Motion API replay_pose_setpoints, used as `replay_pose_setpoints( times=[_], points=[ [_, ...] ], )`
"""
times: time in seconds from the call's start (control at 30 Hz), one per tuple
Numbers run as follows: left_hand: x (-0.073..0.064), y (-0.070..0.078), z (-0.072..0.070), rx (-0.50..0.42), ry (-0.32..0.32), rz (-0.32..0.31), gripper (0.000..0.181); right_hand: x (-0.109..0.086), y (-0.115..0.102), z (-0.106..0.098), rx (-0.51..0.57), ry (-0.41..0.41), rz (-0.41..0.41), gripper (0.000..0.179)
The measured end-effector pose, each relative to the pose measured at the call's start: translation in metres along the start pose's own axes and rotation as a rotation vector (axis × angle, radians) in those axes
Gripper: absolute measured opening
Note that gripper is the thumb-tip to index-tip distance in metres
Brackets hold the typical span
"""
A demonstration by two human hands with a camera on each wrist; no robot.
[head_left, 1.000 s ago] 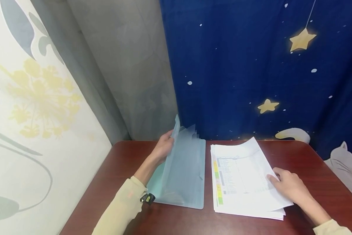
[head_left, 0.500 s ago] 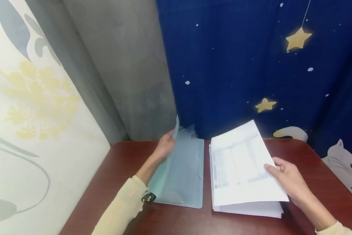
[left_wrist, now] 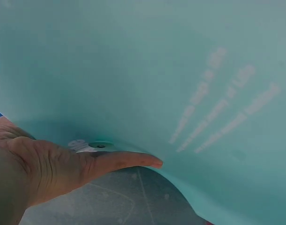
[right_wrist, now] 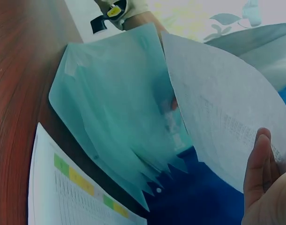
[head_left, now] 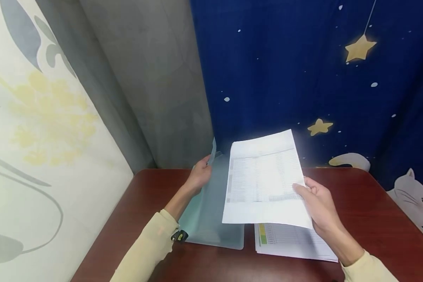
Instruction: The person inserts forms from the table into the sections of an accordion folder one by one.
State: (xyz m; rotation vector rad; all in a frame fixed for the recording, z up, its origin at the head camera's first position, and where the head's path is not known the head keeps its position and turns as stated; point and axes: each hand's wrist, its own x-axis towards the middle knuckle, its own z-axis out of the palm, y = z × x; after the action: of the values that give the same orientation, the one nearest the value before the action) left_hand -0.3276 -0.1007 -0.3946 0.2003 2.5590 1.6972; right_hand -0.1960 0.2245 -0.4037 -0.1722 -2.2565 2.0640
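In the head view my left hand (head_left: 198, 174) grips the raised edge of a translucent blue-green file folder (head_left: 216, 237) that lies partly spread on the table. The left wrist view shows the thumb along the folder's cover (left_wrist: 147, 93), beside a snap button (left_wrist: 100, 145). My right hand (head_left: 318, 201) pinches the right edge of a printed sheet of paper (head_left: 264, 176), thumb on its face, and holds it up in front of the folder's right side. Below the sheet is a stack of papers (head_left: 296, 244) with a yellow and green column. Layered inner sleeves (right_wrist: 128, 140) fan out in the right wrist view.
The dark red wooden table (head_left: 137, 219) carries the folder and the stack. Behind it hang a grey curtain (head_left: 155, 78) and a blue star-patterned curtain (head_left: 278, 70). A white patterned surface (head_left: 56, 156) borders the left side.
My right hand has lifted the printed sheet off the stack and carried it left and up, so that it now overlaps the folder. The left hand keeps its grip on the folder's edge.
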Motion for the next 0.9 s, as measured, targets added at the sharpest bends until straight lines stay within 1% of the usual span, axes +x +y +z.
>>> replay_pose_setpoints(
  times=[0.07, 0.17, 0.27, 0.4, 0.53, 0.7, 0.8, 0.9],
  points=[
    [0.0, 0.0, 0.001, 0.006, 0.009, 0.008, 0.057, 0.004, 0.0, 0.009, 0.003, 0.012, 0.014, 0.064],
    [0.001, 0.0, 0.002, -0.006, 0.004, 0.02, 0.057, 0.009, 0.001, 0.023, -0.011, 0.021, 0.02, 0.057],
    [0.002, 0.0, 0.003, -0.015, -0.001, 0.028, 0.058, 0.012, 0.003, 0.037, -0.059, 0.027, -0.018, 0.05],
    [0.002, 0.0, 0.004, -0.004, -0.004, 0.017, 0.061, 0.014, 0.005, 0.05, -0.104, 0.034, -0.083, 0.043],
    [0.003, 0.0, 0.002, -0.021, -0.028, 0.014, 0.061, 0.016, 0.007, 0.061, -0.082, 0.014, -0.1, 0.039],
    [0.003, -0.001, 0.0, -0.058, -0.062, 0.029, 0.06, 0.018, 0.009, 0.072, -0.061, -0.014, -0.099, 0.037],
    [0.003, -0.002, 0.001, -0.045, -0.07, 0.031, 0.059, 0.02, 0.01, 0.078, -0.058, -0.018, -0.104, 0.038],
    [0.004, -0.001, 0.003, -0.03, -0.072, 0.02, 0.058, 0.022, 0.011, 0.085, -0.063, -0.022, -0.104, 0.039]
  ],
)
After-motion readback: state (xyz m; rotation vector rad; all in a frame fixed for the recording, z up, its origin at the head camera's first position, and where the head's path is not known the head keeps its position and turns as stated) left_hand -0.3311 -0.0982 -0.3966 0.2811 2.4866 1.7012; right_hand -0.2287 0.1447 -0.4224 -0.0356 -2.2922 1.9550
